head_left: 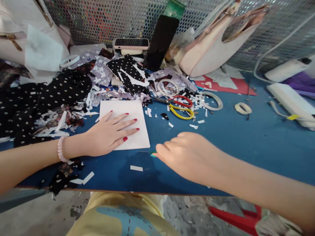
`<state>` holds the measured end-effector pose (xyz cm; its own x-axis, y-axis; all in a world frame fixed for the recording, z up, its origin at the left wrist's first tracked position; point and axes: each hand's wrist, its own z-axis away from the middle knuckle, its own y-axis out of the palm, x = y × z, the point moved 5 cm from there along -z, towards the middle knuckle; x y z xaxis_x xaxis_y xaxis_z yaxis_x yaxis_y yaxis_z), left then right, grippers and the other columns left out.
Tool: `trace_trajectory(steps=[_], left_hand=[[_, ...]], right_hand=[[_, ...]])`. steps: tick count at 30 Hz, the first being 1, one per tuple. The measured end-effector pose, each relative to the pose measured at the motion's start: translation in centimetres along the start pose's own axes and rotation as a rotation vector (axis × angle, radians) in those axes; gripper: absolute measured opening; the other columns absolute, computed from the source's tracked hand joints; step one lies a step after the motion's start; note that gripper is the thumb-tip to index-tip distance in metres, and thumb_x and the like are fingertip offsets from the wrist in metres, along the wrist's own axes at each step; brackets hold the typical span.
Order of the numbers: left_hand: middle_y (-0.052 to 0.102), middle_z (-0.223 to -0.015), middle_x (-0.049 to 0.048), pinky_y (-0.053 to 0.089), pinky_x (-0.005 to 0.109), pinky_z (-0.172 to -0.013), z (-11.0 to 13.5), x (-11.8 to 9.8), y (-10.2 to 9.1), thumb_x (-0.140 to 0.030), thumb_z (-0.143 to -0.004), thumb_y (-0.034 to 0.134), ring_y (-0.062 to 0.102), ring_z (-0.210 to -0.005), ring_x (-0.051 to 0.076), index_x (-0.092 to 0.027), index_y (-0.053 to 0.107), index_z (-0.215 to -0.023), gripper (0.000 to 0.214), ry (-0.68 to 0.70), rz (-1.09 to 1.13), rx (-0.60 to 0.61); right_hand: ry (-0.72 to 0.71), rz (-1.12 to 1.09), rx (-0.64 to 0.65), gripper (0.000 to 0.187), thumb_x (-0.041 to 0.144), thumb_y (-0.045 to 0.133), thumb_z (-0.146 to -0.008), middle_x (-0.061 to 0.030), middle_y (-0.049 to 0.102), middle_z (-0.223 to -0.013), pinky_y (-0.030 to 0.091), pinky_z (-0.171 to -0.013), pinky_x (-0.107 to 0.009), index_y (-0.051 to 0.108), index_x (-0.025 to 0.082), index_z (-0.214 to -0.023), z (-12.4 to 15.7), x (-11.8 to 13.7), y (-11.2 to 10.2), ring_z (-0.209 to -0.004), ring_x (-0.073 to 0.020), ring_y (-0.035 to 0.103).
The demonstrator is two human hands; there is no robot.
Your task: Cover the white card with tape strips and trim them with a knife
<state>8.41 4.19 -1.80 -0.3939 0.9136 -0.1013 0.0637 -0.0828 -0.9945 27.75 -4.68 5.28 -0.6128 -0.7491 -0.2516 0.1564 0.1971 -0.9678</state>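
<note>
My left hand (105, 134) lies flat with fingers spread on a square white sheet or stack of paper (137, 114), near the table's front edge. A pink beaded bracelet (60, 149) circles that wrist. My right hand (184, 157) is closed around a thin tool with a green handle (153, 153) and a fine metal point, just off the paper's lower right corner. The fist hides most of the handle. A small white paper strip (136, 168) lies in front of the paper. Scissors with red and yellow handles (182, 112) rest beyond my right hand.
Fabric scraps (71, 83) and paper clippings crowd the left and back of the blue table (246, 147). Tape rolls (213, 101), a leaning black phone-like slab (161, 42), a pink-cased phone (131, 43) and a pale handbag (209, 49) stand farther back, before a perforated metal panel (91, 19).
</note>
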Motion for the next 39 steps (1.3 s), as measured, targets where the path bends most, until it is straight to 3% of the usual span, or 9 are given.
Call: trace_trajectory(steps=[7, 14, 29, 39], left_hand=[[0.050, -0.168, 0.0031, 0.024, 0.057, -0.129, -0.4, 0.2, -1.0, -0.035, -0.115, 0.030, 0.037, -0.161, 0.029, -0.035, 0.048, -0.161, 0.050, -0.029, 0.091, 0.061], [0.047, -0.170, 0.0044, 0.023, 0.065, -0.128, -0.4, 0.0, -0.7, -0.034, -0.115, 0.030, 0.034, -0.162, 0.033, -0.033, 0.045, -0.163, 0.051, -0.027, 0.115, 0.093], [0.051, -0.167, 0.0040, 0.023, 0.058, -0.129, -0.3, 0.1, -0.6, -0.036, -0.115, 0.033, 0.037, -0.161, 0.030, -0.033, 0.048, -0.161, 0.048, -0.016, 0.123, 0.028], [0.051, -0.167, 0.0046, 0.025, 0.062, -0.127, -0.3, 0.0, -0.7, -0.035, -0.116, 0.031, 0.038, -0.160, 0.032, -0.031, 0.048, -0.161, 0.049, -0.011, 0.128, 0.025]], right_hand=[[-0.013, 0.071, -0.194, 0.036, 0.013, 0.054, -0.101, 0.0008, 0.053, -0.051, 0.015, -0.059, -0.035, 0.053, 0.021, -0.066, -3.2, 3.6, 0.9, -0.046, -0.0154, 0.042], [-0.021, 0.078, -0.199, 0.039, 0.017, 0.057, -0.104, 0.0010, 0.054, -0.051, 0.017, -0.059, -0.034, 0.052, 0.021, -0.066, -4.2, 3.8, 1.5, -0.046, -0.0159, 0.046], [-0.023, 0.056, -0.188, 0.037, 0.016, 0.057, -0.104, 0.0004, 0.056, -0.051, 0.018, -0.058, -0.035, 0.054, 0.020, -0.067, -4.3, 3.7, 1.8, -0.047, -0.0150, 0.047], [-0.004, 0.045, -0.206, 0.039, 0.017, 0.057, -0.105, 0.0017, 0.057, -0.051, 0.019, -0.059, -0.034, 0.053, 0.021, -0.066, -4.1, 3.5, 1.9, -0.046, -0.0150, 0.049]])
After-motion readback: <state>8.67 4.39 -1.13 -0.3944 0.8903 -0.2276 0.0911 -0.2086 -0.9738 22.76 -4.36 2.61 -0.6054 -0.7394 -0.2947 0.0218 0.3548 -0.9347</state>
